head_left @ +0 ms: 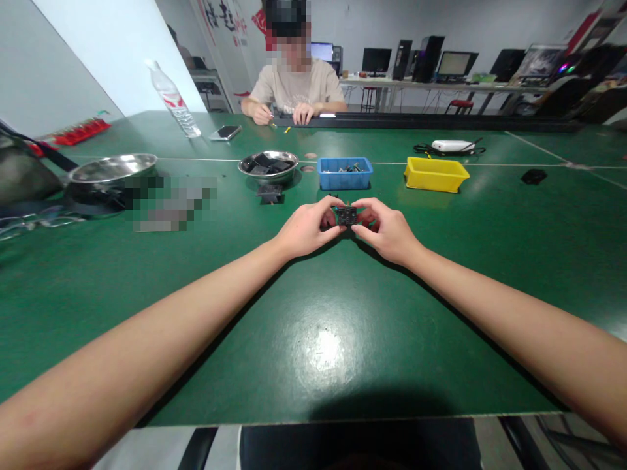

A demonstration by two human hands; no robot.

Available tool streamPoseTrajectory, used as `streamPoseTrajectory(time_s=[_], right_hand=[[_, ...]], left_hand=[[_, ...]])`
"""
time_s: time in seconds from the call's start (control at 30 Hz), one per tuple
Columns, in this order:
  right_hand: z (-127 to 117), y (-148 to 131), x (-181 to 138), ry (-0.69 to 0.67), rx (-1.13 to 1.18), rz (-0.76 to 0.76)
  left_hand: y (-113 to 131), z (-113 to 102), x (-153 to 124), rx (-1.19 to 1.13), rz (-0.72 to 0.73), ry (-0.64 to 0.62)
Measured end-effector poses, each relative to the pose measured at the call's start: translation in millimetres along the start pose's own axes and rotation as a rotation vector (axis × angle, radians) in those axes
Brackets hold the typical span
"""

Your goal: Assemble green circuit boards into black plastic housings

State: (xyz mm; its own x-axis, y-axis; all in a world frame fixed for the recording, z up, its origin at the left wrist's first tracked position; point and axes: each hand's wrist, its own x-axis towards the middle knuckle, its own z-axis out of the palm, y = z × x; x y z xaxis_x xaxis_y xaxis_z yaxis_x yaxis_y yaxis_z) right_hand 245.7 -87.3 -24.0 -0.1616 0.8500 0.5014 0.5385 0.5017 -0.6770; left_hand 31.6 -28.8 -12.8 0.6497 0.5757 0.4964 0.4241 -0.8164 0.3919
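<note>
As your left hand (pixel 306 230) and right hand (pixel 386 230) close fingertips on the small black part (pixel 346 215), it seems light and stiff; its ends suit gripping.

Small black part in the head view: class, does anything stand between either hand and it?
Nothing visible does. The left hand and the right hand both grip the small black part directly, fingertips on its two ends, over the green table.
</note>
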Motion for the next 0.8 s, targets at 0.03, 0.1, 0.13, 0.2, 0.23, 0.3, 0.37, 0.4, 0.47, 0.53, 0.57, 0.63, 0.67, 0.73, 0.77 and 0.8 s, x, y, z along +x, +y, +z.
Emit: streamPoseTrajectory(time_s=[0.03,0.1,0.13,0.2,0.23,0.3,0.37,0.4,0.47,0.53,0.57,0.63,0.67,0.73,0.77,0.8], right_hand=[[0.0,-0.1,0.0,0.0,0.001,0.0],[0.1,-0.3,0.0,0.0,0.002,0.001],[0.2,-0.4,-0.1,0.002,0.003,0.001],[0.3,-0.5,-0.2,0.004,0.006,-0.002],[0.3,-0.5,-0.3,0.005,0.009,-0.003],[0.3,-0.8,-0.5,0.008,0.01,-0.004],[0.1,-1.0,-0.7,0.011,0.008,-0.005],[0.0,-1.1,-0.8,0.013,0.007,-0.007],[0.0,-1.2,-1.1,0.014,0.007,-0.012],[0.0,-1.0,-1.3,0.014,0.009,-0.013],[0.1,-0.8,-1.3,0.014,0.008,-0.011],[0.2,-0.5,-1.4,0.014,0.003,-0.007],[0.2,-0.5,-1.5,0.014,0.0,-0.006],[0.1,-0.5,-1.5,0.012,-0.005,-0.004],[0.1,-0.7,-1.5,0.01,-0.006,-0.003],[0.0,-0.8,-1.5,0.009,-0.004,-0.004]], left_hand=[[0.0,0.1,0.1,-0.002,-0.001,-0.002],[-0.5,0.8,0.3,-0.005,-0.003,-0.005],[-0.9,1.2,0.3,-0.006,-0.005,-0.005],[-1.8,2.1,0.4,-0.007,-0.007,-0.005],[-2.2,2.4,0.4,-0.007,-0.008,-0.003],[-2.6,2.7,0.3,-0.009,-0.008,-0.002],[-2.2,2.3,0.2,-0.012,-0.005,0.001],[-1.8,1.9,0.1,-0.014,-0.002,0.003],[-0.9,1.3,0.1,-0.02,0.005,0.007],[-0.4,0.9,0.1,-0.024,0.007,0.01],[-0.4,0.9,0.2,-0.025,0.008,0.01],[-0.8,1.1,0.2,-0.027,0.009,0.011],[-1.1,1.2,0.2,-0.028,0.009,0.012],[-1.6,1.4,0.2,-0.029,0.009,0.012],[-1.7,1.4,0.1,-0.029,0.008,0.012],[-1.7,1.3,0.1,-0.029,0.007,0.011]])
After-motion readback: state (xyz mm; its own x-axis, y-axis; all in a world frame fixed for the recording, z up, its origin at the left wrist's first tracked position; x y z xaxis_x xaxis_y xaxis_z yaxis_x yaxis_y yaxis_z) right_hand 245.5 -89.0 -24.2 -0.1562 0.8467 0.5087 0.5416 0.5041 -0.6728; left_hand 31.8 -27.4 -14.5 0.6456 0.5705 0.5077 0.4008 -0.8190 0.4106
